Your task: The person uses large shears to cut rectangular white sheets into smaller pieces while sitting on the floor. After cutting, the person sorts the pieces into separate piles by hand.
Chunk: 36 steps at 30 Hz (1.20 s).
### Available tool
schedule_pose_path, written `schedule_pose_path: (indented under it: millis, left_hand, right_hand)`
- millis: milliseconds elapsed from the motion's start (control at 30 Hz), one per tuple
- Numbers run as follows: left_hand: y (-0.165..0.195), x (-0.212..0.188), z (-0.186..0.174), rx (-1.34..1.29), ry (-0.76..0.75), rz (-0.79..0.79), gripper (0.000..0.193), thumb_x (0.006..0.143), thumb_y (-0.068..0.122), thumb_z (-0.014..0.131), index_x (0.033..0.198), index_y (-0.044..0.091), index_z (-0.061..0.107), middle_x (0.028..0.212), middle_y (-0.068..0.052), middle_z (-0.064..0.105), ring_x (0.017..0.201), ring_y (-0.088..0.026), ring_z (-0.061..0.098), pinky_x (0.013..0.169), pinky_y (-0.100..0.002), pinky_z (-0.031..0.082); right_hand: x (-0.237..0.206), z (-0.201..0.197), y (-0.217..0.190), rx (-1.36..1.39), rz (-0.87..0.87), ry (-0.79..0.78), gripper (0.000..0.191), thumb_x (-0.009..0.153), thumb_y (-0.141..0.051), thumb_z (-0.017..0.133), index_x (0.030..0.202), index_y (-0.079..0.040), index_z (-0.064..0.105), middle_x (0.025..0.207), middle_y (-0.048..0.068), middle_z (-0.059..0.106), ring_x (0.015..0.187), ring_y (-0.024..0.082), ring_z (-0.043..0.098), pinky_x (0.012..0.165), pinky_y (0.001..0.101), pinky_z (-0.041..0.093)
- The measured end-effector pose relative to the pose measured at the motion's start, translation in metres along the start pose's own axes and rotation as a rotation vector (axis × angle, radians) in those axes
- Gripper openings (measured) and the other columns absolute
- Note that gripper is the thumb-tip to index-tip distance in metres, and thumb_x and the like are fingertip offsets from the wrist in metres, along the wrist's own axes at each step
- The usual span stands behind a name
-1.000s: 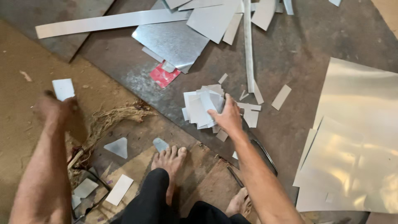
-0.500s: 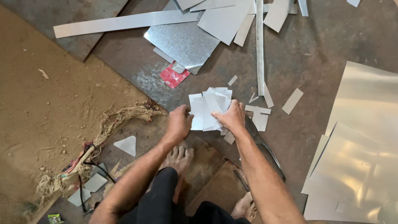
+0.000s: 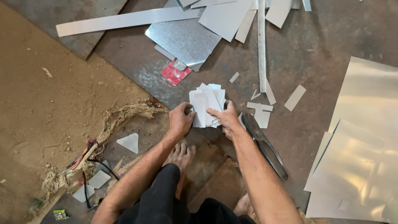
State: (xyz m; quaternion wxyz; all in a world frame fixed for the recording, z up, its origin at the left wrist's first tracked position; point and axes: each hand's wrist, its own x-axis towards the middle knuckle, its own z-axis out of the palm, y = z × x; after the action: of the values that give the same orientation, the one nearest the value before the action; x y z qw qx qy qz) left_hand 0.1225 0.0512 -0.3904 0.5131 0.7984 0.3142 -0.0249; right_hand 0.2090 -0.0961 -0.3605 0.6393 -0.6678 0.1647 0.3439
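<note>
Pale, flat sheet-metal rectangles in a fanned stack (image 3: pixel 207 105) lie on the dark steel floor plate (image 3: pixel 331 45), pinched from both sides: left hand (image 3: pixel 180 120) grips the stack's left edge, right hand (image 3: pixel 227 118) its right edge, thumb on top. Long metal shears (image 3: pixel 265 145) lie just beside the right wrist; a bare foot (image 3: pixel 180 157) rests below the stack.

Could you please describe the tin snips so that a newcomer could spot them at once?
Start at the big shiny metal sheets on the right. Left of them, beside the right hand, lie the tin snips: long, dark and two-handled, unlike the flat pale offcuts around them.
</note>
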Motion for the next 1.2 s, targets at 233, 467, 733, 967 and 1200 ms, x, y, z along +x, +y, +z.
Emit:
schedule_pose_path:
  millis: [233,467,733,967,1200]
  left_hand:
    - [-0.001,-0.002,-0.002,-0.032,-0.002,-0.018,0.044,0.082,0.010,0.079,0.122,0.004,0.064,0.089,-0.014,0.075,0.081,-0.025,0.074,0.075,-0.039,0.059]
    - [-0.008,-0.004,-0.005,-0.112,-0.003,0.006,0.050,0.082,0.010,0.078,0.129,0.007,0.060,0.090,-0.012,0.075,0.081,-0.024,0.074,0.075,-0.038,0.059]
    - [-0.013,-0.002,-0.021,-0.032,0.163,0.054,0.060,0.077,0.013,0.088,0.129,0.005,0.059,0.110,-0.018,0.073,0.098,-0.028,0.070,0.083,-0.040,0.056]
    - [-0.035,-0.014,-0.072,-1.049,-0.351,-0.455,0.047,0.088,0.013,0.072,0.130,0.002,0.056,0.120,-0.019,0.068,0.100,-0.029,0.072,0.084,-0.048,0.064]
    - [-0.086,-0.030,-0.132,-1.157,-0.138,-0.461,0.045,0.088,0.012,0.072,0.130,0.005,0.057,0.115,-0.011,0.070,0.100,-0.027,0.072,0.086,-0.048,0.064]
  right_hand:
    - [0.004,0.017,0.005,-0.281,-0.219,0.163,0.077,0.063,-0.003,0.094,0.125,0.005,0.048,0.118,0.019,0.067,0.104,0.024,0.070,0.085,0.0352,0.061]
    - [0.005,0.022,-0.007,-0.586,-0.219,0.032,0.063,0.068,-0.007,0.090,0.123,-0.001,0.062,0.110,0.015,0.074,0.099,0.023,0.072,0.087,0.0354,0.058]
    - [0.008,0.031,-0.001,-0.082,-0.148,-0.161,0.059,0.072,0.007,0.079,0.126,0.001,0.058,0.114,0.015,0.073,0.099,0.025,0.073,0.085,0.0368,0.063]
    - [-0.022,0.060,0.034,-0.057,-0.188,-0.403,0.069,0.080,-0.007,0.079,0.142,0.001,0.048,0.126,0.015,0.067,0.107,0.026,0.070,0.090,0.0359,0.060]
    - [0.009,0.068,0.007,-0.921,-0.339,0.010,0.083,0.091,-0.061,0.067,0.145,-0.001,0.048,0.123,0.023,0.063,0.117,0.036,0.065,0.099,0.0456,0.052]
